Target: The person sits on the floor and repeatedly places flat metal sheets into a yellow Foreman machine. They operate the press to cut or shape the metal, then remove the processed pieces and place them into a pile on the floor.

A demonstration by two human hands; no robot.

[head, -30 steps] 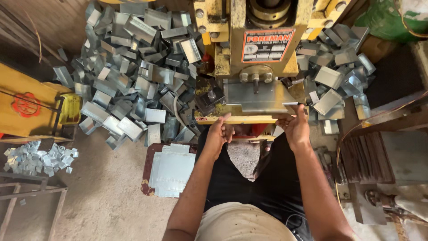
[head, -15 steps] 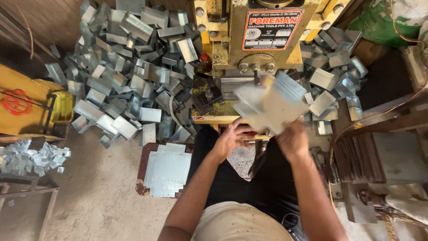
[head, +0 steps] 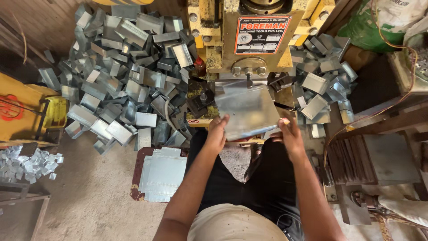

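Sheet metal, one flat galvanised blank (head: 247, 111), sits tilted at the mouth of the yellow press (head: 249, 49), its far edge under the ram. Both hands pinch its near corners, likely to keep fingers outside the die: the left hand (head: 217, 133) curls its fingers over the near-left corner, the right hand (head: 290, 134) closes on the near-right corner. One stack of flat blanks (head: 162, 174) lies within reach by the left knee. Two heaps of bent pieces (too many to count) flank the press, left (head: 120, 76) and right (head: 323, 76).

Shiny galvanised metal sheet (head: 248, 110) (smooth); chipped, yellow-painted press (head: 249, 49).
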